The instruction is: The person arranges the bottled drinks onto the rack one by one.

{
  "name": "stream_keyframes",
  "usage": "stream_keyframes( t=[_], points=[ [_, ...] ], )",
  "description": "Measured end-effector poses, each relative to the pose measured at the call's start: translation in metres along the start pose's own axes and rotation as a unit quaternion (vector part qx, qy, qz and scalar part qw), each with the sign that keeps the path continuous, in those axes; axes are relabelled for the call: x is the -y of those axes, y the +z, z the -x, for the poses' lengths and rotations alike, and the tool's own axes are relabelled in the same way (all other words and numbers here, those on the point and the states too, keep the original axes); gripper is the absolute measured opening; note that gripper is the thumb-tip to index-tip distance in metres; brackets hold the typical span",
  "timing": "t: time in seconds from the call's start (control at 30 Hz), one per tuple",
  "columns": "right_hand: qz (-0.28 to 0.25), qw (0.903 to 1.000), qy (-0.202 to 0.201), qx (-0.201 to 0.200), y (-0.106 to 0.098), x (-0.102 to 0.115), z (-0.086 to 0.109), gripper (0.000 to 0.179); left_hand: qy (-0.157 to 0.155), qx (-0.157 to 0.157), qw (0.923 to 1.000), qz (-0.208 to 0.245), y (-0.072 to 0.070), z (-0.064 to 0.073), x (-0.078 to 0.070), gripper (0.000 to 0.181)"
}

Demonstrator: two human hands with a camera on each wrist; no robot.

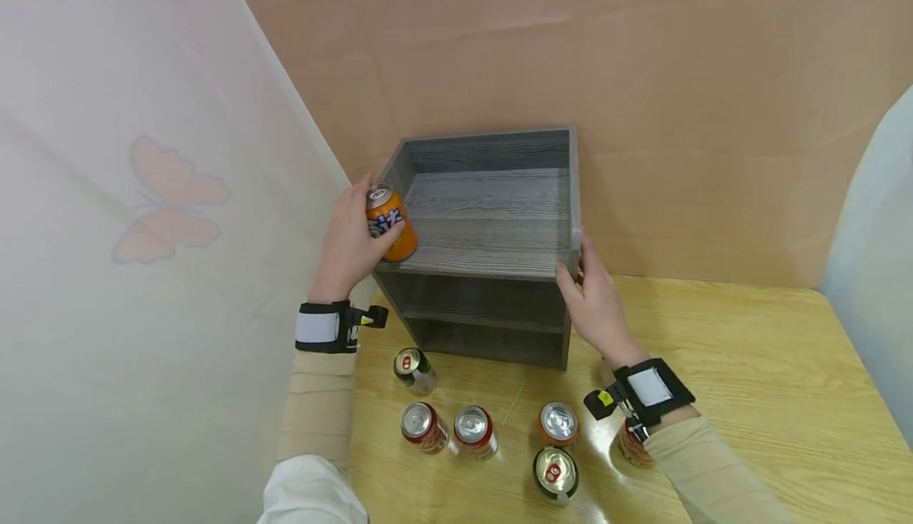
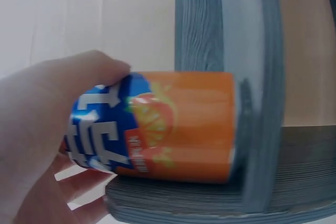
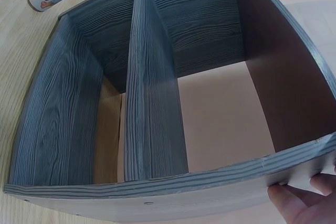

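Observation:
An orange soda can [image 1: 401,245] stands at the left front of the top tray of a grey wood-grain shelf [image 1: 492,219]. My left hand [image 1: 351,240] grips it from the left, the thumb across its front. In the left wrist view the can [image 2: 184,129] shows a blue label with white characters, its base close to the shelf board [image 2: 265,77]. At the shelf's right side, my right hand [image 1: 595,302] holds the side panel near the top front corner. Fingertips [image 3: 286,198] touch the panel's outer face in the right wrist view.
Before the shelf stand a green-and-silver can [image 1: 421,377], two red cans [image 1: 431,435] [image 1: 483,443], an orange can [image 1: 559,422] and a green can [image 1: 555,472]. Another red can [image 1: 633,449] is partly behind my right wrist. A white curtain [image 1: 178,349] hangs at left.

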State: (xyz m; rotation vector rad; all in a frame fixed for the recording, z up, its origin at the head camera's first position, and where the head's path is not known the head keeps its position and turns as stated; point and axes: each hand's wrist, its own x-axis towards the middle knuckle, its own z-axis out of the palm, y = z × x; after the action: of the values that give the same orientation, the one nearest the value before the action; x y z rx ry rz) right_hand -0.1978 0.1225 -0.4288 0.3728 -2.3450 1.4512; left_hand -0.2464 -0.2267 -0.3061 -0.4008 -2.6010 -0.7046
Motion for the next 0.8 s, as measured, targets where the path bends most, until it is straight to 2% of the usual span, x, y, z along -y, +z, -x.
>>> stream_keyframes(
  t=[0.13,0.23,0.57,0.7,0.8],
  points=[
    [-0.001,1.0,0.001,0.003,0.001,0.0,0.0,0.067,-0.015,-0.022,0.9994,0.021,0.005,0.007,0.005,0.1],
    [-0.001,1.0,0.002,0.005,0.003,0.0,0.001,0.067,-0.024,-0.041,0.998,0.042,0.008,0.014,0.009,0.105],
    [-0.005,1.0,-0.005,-0.002,0.005,0.001,0.0,0.067,-0.032,-0.074,0.9942,0.071,0.005,0.034,0.007,0.102],
    [-0.008,1.0,-0.003,-0.002,0.004,0.002,0.001,0.068,-0.065,-0.08,0.9908,0.087,0.006,0.044,0.01,0.101],
    [-0.009,1.0,-0.001,0.0,0.004,0.002,0.001,0.068,-0.099,-0.081,0.9864,0.104,0.009,0.054,0.017,0.096]
  ],
)
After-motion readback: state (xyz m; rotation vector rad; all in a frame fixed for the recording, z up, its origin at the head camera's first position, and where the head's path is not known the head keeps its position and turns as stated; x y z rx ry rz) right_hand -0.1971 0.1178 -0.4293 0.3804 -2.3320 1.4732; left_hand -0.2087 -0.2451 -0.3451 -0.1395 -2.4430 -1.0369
